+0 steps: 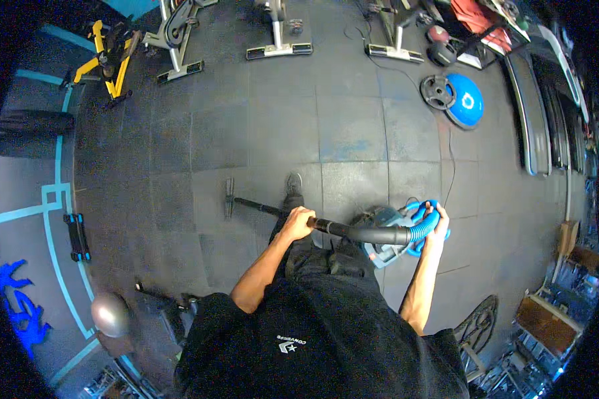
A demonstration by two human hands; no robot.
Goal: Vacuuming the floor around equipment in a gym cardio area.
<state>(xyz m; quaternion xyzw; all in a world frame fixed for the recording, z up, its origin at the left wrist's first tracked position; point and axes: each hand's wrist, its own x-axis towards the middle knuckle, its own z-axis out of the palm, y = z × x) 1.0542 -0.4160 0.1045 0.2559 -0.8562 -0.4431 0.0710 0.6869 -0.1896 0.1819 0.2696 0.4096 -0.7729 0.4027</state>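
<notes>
My left hand (298,224) is wrapped around the black vacuum wand (257,205). This wand slants down to a floor nozzle (229,198), which rests on the dark rubber tiles to the left of my shoe (294,183). At its near end a curved black handle tube (379,234) joins a ribbed blue hose (424,228). Around that hose, just past the joint, my right hand (440,222) is closed. A grey-blue vacuum cleaner (384,257) stands on the floor beneath the tube, partly hidden by it, with more blue hose looped beside it.
Exercise bikes stand along the far side, one with a yellow frame (120,75). A blue half-ball balance trainer (466,99) touches a weight plate (438,92). A thin cable (451,169) crosses the floor at right. A treadmill (528,114) lies farther right, and a silver exercise ball (111,314) sits at left.
</notes>
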